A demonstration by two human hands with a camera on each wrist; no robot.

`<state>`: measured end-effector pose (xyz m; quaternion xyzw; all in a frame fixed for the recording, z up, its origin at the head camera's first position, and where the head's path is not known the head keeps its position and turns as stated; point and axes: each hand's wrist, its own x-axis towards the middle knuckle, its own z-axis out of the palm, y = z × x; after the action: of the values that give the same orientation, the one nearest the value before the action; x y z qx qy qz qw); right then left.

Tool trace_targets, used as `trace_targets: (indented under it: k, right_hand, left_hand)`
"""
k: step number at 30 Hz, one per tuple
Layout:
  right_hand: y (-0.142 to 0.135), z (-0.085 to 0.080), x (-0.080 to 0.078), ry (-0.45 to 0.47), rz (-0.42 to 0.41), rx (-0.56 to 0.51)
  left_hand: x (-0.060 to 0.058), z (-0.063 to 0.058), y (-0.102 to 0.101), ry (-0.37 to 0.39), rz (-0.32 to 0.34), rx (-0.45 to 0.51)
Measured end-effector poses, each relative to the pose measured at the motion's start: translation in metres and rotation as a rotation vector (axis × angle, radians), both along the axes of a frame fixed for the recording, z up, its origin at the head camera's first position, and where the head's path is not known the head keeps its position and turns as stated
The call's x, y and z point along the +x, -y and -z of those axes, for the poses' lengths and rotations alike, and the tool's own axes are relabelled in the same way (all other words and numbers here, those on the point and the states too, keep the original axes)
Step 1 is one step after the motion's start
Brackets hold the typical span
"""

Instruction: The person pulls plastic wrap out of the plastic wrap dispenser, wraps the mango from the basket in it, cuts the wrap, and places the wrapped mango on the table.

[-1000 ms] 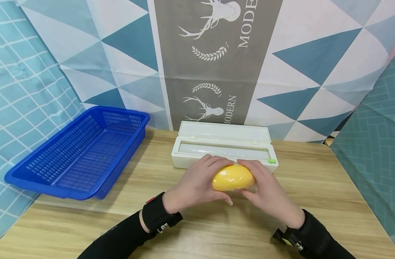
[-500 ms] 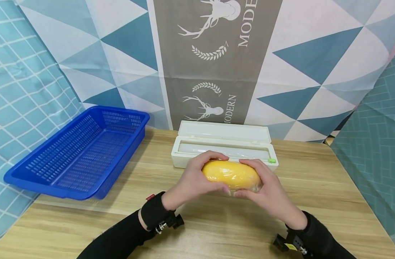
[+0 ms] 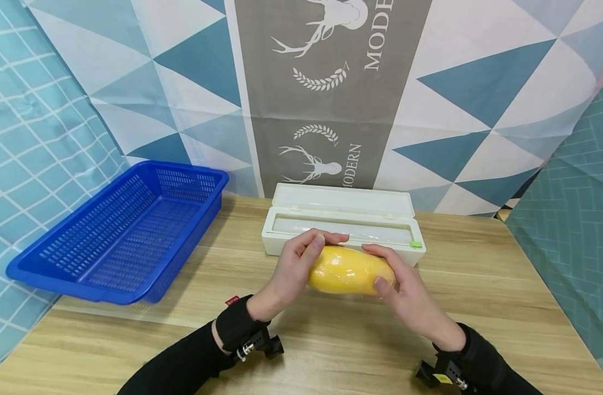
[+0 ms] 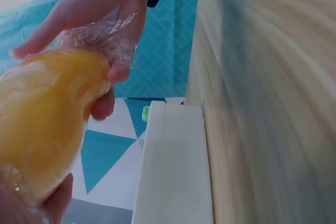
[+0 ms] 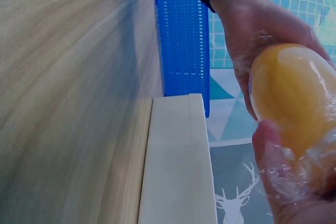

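A yellow mango (image 3: pixel 348 270), wrapped in shiny cling film, is held above the table between both hands. My left hand (image 3: pixel 292 271) grips its left end, thumb on top at the end and fingers along the far side. At the right end my right hand (image 3: pixel 412 293) grips it, the thumb pressing on the near face and the fingers behind. Crumpled film (image 4: pixel 100 40) bunches at the right end under that palm in the left wrist view. More loose film (image 5: pixel 294 174) gathers near the right fingers in the right wrist view.
Just behind the hands stands a white cling film dispenser (image 3: pixel 276 241), lid (image 3: pixel 343 200) raised, a roll (image 3: pixel 341 229) inside and a green slider (image 3: pixel 416 244) at its right. A blue perforated basket (image 3: pixel 182 258) sits at the left of the wooden table (image 3: pixel 331 351). Patterned cloths hang behind.
The mango has been turned and tilted between the hands. The left thumb has moved from the near underside up over the left end; the right thumb has come up onto the near face.
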<state>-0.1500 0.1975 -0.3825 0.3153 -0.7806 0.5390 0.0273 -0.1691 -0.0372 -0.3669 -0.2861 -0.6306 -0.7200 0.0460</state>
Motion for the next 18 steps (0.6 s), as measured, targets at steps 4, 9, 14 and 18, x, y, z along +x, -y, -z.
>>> trace_targets:
  k: [4,9,14,18]
  right_hand:
    - [0.001,-0.001,0.003,0.073,-0.033,-0.063]
    - [0.004,0.0,0.006,0.055,-0.003,-0.163]
    - [0.007,0.001,0.01,0.049,0.121,-0.235]
    - [0.007,-0.001,0.01,0.08,0.153,-0.265]
  left_hand:
    - [0.003,0.002,-0.003,0.062,0.034,0.091]
    - [0.006,0.009,-0.006,0.004,0.053,0.112]
    - [0.005,0.017,-0.008,-0.358,-0.01,0.003]
    - [0.004,0.02,-0.01,-0.708,-0.11,-0.075]
